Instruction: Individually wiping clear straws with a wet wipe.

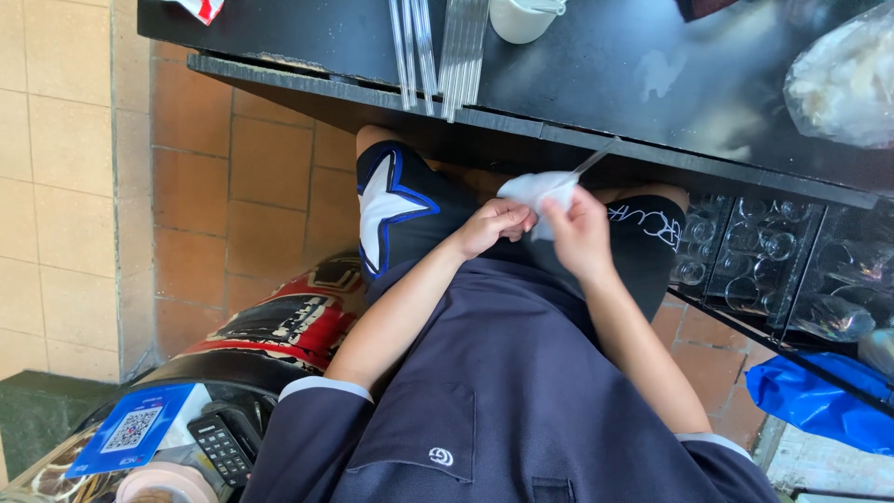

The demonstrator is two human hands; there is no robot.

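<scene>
My left hand (496, 224) and my right hand (577, 233) meet over my lap, just below the edge of a black counter (596, 65). Both hold a crumpled white cloth (535, 189). A thin clear rod (596, 158) sticks up and to the right out of the cloth, gripped through it by my right hand. Dark shorts with a white star (382, 210) cover my legs beneath the hands.
Several clear rods (438, 51) lie on the counter beside a white cup (521, 19). A clear plastic bag (843, 79) sits at the counter's right. Racks of glasses (754, 251) stand under it, a blue bag (815, 401) lower right, a calculator (222, 447) lower left.
</scene>
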